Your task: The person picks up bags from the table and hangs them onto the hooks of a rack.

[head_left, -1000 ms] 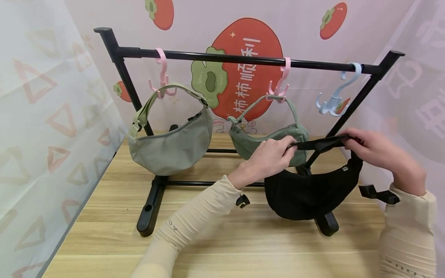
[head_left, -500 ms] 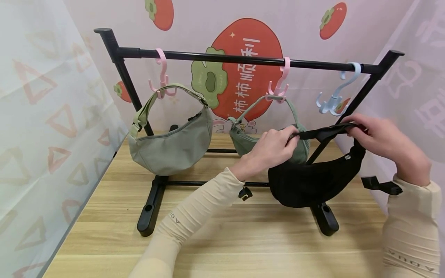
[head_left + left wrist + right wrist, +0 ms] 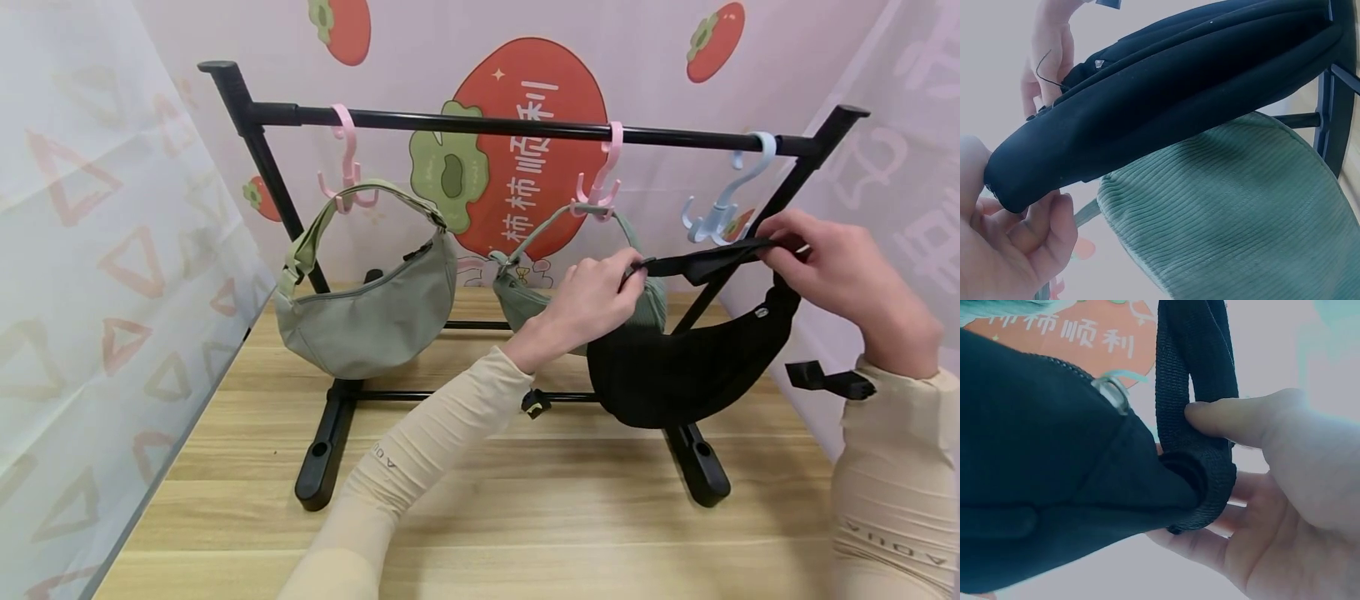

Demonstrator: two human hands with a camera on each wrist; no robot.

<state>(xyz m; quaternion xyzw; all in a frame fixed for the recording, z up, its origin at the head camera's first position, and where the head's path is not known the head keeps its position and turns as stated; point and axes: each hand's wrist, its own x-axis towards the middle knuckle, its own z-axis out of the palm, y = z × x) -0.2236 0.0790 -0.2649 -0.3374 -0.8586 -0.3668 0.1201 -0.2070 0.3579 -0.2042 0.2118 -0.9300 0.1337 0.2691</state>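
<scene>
A black crescent-shaped shoulder bag (image 3: 686,379) hangs in the air between both hands, in front of the rack's right leg. My left hand (image 3: 596,296) pinches the left end of its strap (image 3: 708,260). At the strap's right end, my right hand (image 3: 828,267) grips the webbing, thumb (image 3: 1229,419) pressed on it in the right wrist view. Just above the strap, a light blue hook (image 3: 716,212) hangs from the rack's bar with no bag on it. Behind the left hand is a green corduroy bag (image 3: 1229,206), partly hidden by the black one.
The black rack (image 3: 450,123) stands on a wooden table (image 3: 480,525). A grey-green bag (image 3: 375,321) hangs on the left pink hook (image 3: 349,158), the corduroy bag on the middle pink hook (image 3: 603,171). Loose buckle ends (image 3: 828,382) dangle by the right forearm.
Both hands have raised the black bag and carried it slightly right, bringing its strap up near the blue hook. The hung bags have stayed in place.
</scene>
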